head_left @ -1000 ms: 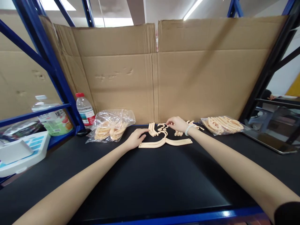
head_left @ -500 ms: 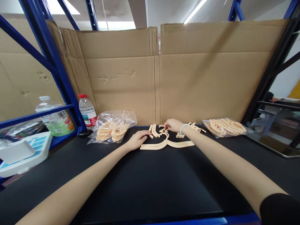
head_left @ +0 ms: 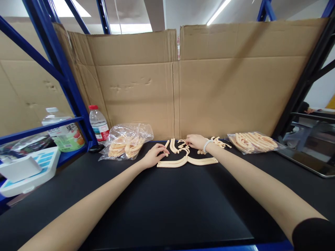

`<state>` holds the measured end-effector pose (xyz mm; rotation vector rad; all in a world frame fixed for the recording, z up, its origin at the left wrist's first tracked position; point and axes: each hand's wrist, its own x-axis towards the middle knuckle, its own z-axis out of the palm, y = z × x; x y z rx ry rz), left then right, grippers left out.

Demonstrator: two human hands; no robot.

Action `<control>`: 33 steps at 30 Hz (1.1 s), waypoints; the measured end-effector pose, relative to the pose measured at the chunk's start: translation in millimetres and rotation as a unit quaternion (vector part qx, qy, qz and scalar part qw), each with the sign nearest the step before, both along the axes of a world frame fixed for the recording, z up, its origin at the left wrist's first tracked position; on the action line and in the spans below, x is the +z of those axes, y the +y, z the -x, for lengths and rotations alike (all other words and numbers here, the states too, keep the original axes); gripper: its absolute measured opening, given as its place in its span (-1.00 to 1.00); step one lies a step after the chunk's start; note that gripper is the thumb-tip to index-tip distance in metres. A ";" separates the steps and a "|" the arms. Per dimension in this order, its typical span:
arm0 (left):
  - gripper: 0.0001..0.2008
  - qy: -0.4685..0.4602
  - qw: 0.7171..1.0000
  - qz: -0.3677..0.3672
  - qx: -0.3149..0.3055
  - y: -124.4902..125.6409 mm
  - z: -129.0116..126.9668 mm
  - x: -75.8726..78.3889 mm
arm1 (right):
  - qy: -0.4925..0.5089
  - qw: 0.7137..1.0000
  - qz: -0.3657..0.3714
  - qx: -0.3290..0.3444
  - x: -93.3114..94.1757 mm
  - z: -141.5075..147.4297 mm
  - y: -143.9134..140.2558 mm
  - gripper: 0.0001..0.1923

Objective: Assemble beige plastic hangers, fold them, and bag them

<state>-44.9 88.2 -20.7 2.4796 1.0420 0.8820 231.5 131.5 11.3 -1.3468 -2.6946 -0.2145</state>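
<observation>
Since a moment ago my left hand [head_left: 153,156] has lifted one short cream strip [head_left: 166,143] off the little row it was resting beside; my fingers are now pinched narrow around its lower end and the strip leans up toward the cardboard wall [head_left: 183,80]. My right hand [head_left: 195,141] has hardly shifted: it lies curled low over the small hook pieces [head_left: 182,143], fingertips touching them, though I cannot tell whether it grips one. Just in front of both hands, flat on the black tabletop [head_left: 167,202], lies the cream hanger [head_left: 187,160], its two arms spread left and right, in the same spot as before. Beside the strip stand the other curved strips [head_left: 173,146]. To my left a clear plastic bag [head_left: 125,141] holds a heap of cream curved parts; to my right a flatter clear bag [head_left: 252,142] holds long curved arms side by side. A water bottle [head_left: 98,124] with a red cap stands near the blue rack post [head_left: 65,80].
</observation>
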 end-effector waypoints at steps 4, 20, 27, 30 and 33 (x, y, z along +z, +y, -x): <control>-0.88 -0.030 0.999 0.011 -0.009 -0.9 -1.1 1.7 | 0.044 0.999 -0.027 0.012 0.7 -1.2 -4.7 -0.93; -0.80 -0.298 0.945 0.130 -0.034 -50.5 -18.4 25.6 | 0.380 0.923 -0.054 -0.020 4.7 -17.2 -89.2 -0.75; -0.81 -0.355 0.912 0.205 -0.017 -85.4 -45.8 31.5 | 0.531 0.820 0.188 0.102 15.6 -3.9 -140.6 -0.68; -0.75 -0.371 0.898 0.236 -0.021 -89.5 -50.8 25.8 | 0.581 0.767 0.257 0.093 18.7 2.8 -147.3 -0.71; -0.66 -0.406 0.872 0.271 -0.039 -92.3 -54.3 21.6 | 0.598 0.751 0.273 0.069 15.4 7.2 -147.7 -0.78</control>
